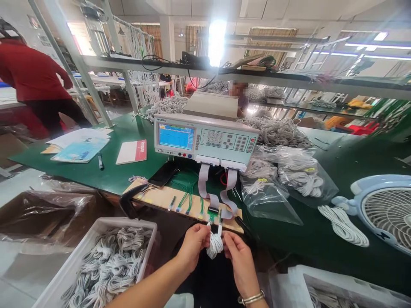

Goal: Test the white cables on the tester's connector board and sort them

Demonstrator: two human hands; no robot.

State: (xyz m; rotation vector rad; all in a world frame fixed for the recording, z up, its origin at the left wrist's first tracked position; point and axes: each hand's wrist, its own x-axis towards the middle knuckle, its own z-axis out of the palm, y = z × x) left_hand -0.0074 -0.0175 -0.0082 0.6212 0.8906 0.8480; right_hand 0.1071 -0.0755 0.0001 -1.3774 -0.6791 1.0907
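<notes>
A coiled bundle of white cable [215,246] hangs between my two hands at the front edge of a wooden board [192,214]. My left hand [194,244] pinches the cable near one white end, close to a small green circuit board [212,216]. On the other side, my right hand [240,256] has thumb and fingers closed at the bundle's right edge; the exact grip is partly hidden. A white connector end [220,229] stands up from the bundle beside the circuit board. Grey ribbon cables [203,182] link that board to a tester [205,139] with a lit blue screen.
A white bin [152,239] of coiled cables stands at lower left, another white container [285,282] at lower right. Bagged cables [298,177], a loose coil [343,224] and a blue fan [382,201] lie right. A person in red [32,72] stands far left.
</notes>
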